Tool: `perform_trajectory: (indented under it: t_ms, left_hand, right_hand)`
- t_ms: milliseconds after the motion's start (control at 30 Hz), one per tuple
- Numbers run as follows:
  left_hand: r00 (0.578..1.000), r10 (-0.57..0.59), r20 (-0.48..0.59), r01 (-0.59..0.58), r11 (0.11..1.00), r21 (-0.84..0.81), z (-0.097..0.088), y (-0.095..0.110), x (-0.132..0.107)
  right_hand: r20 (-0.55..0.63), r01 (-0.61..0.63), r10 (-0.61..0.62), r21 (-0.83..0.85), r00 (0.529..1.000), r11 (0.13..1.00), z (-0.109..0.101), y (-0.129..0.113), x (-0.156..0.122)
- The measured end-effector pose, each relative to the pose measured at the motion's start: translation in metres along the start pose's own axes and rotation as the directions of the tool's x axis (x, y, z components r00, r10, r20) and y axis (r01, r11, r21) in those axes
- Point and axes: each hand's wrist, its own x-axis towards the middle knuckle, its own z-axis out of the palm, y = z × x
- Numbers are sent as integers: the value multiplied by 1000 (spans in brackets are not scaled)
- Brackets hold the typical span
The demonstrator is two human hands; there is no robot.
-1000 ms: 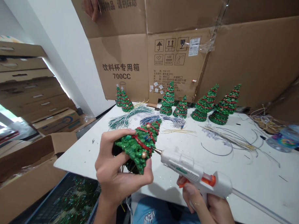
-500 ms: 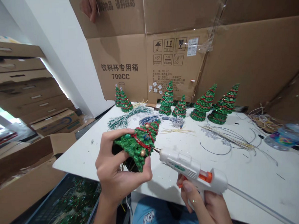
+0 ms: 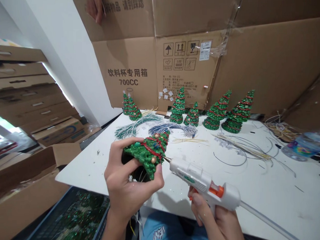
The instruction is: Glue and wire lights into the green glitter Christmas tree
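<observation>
Decorated miniature tree (image 3: 150,150) is tilting above the near part of the white table (image 3: 83,168), the fingers of the left hand (image 3: 127,179) clamping around its wide base. Fingers of the right hand (image 3: 216,216) are closing around the handle of a white glue gun (image 3: 198,176), whose metal tip is pointing at the tree's red garland, contact being too small to tell. Behind, green wires (image 3: 135,125) and blue wires (image 3: 167,127) are lying before six standing trees (image 3: 178,106).
</observation>
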Motion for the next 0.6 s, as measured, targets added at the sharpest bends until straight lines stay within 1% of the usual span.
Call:
perform_trajectory:
  t_ms: [200, 400, 533, 600]
  left_hand:
    - [999, -47, 14, 47, 999, 15, 4, 2, 0]
    - [996, -89, 7, 88, 996, 24, 6, 5, 1]
    - [991, -131, -12, 131, 991, 34, 9, 9, 0]
    - [984, -179, -22, 179, 983, 33, 11, 10, -1]
  right_hand:
    - [-22, 39, -41, -97, 999, 994, 3, -1, 1]
    - [-39, 44, -51, -157, 998, 987, 3, 10, -2]
    - [-100, 55, -73, -175, 992, 983, 11, 16, -8]
    - [-138, 60, -85, -176, 987, 983, 16, 16, -10]
